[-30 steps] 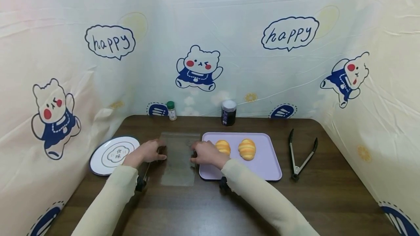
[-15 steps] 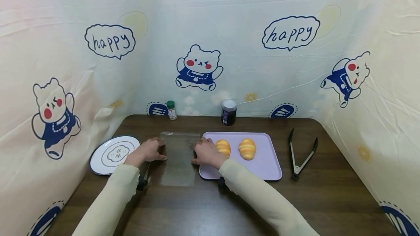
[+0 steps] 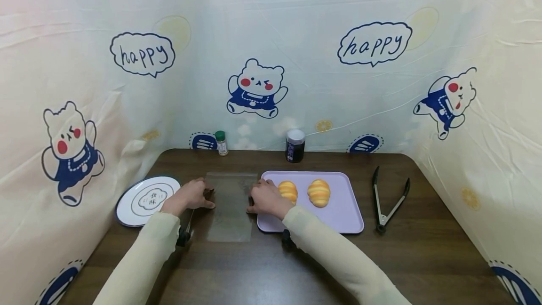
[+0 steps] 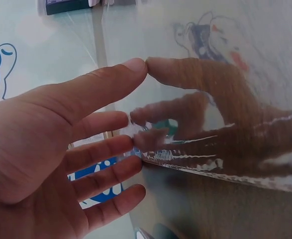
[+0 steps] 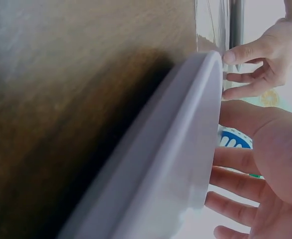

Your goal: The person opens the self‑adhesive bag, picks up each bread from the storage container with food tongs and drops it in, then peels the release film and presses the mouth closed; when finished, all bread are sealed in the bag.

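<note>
A flat, clear plastic sheet or bag (image 3: 230, 211) lies on the table between my two hands; the frames do not settle which it is. My left hand (image 3: 188, 196) is at its left edge, and in the left wrist view the extended fingertips and thumb touch the shiny film (image 4: 265, 129), which mirrors them. My right hand (image 3: 268, 200) is at the film's right edge, over the left side of a lilac tray (image 3: 338, 220). Its fingers look fairly straight in the right wrist view, beside the tray rim (image 5: 185, 119); exact contact there is hard to tell. Neither hand grips anything.
Two striped bread rolls (image 3: 319, 193) sit on the tray, one partly behind my right hand. A white oval plate (image 3: 144, 201) stands left, tongs (image 3: 382, 218) lie right. A green-capped bottle (image 3: 221, 143) and a dark jar (image 3: 295, 146) stand at the back edge.
My right hand has drawn very slightly to the right, its fingers coming closer together. The left hand and the plastic film have stayed almost in place.
</note>
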The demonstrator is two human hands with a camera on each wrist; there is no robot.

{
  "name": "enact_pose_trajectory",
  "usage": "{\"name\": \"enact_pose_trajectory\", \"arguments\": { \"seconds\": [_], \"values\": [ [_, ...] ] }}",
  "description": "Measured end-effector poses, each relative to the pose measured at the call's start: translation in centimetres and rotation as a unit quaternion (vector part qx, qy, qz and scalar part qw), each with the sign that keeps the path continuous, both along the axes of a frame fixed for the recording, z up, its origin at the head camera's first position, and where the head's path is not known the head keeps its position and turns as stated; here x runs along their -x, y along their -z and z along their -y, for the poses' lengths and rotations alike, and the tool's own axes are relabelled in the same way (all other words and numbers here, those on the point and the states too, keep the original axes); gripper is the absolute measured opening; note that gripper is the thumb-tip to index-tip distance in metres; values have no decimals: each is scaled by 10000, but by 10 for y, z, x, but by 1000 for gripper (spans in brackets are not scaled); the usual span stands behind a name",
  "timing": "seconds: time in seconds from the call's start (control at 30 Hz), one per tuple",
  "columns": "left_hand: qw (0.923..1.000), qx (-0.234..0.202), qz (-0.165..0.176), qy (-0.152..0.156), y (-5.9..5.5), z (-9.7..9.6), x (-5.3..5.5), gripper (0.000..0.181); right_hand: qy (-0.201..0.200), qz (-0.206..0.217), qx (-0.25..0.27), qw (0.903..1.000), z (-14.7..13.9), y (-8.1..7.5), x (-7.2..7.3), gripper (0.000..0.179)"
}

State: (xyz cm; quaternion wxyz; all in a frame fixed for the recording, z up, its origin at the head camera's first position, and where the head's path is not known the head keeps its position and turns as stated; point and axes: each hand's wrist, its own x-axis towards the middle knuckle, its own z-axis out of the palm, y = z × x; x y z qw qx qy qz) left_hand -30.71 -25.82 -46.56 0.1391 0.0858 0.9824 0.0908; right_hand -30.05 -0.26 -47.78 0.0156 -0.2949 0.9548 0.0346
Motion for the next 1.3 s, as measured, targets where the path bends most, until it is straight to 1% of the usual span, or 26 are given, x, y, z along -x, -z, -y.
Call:
{"name": "enact_pose_trajectory", "arguments": {
  "seconds": [0.13,0.33,0.47,0.57,0.67,0.87,1.03,1.1,1.2,1.3],
  "values": [
    [10000,-39,4,28,2,1,0,64,-38,-33,32,10000,-1,1,-1,40],
    [9998,-161,-69,49,2,0,1,58,-62,-148,18,9999,0,1,0,39],
    [9999,-148,-68,51,1,0,2,61,-91,-230,28,9997,0,4,1,39],
    [9998,-116,-61,123,1,0,1,61,-114,-259,-3,9996,0,5,1,42],
    [9996,-159,-89,206,1,1,1,56,-137,-257,-10,9996,0,6,0,45],
    [9989,-302,-211,281,3,1,0,44,-193,-281,109,9994,0,7,1,36],
    [9985,-315,-317,310,4,0,1,34,-247,-303,212,9990,0,9,1,28],
    [9987,-298,-320,270,3,0,1,35,-246,-366,210,9988,1,9,1,31],
    [9992,-265,-261,169,3,-1,1,43,-203,-429,146,9988,0,9,-1,39],
    [9995,-212,-187,167,3,0,1,44,-173,-435,74,9989,0,8,-3,45]
  ]
}}
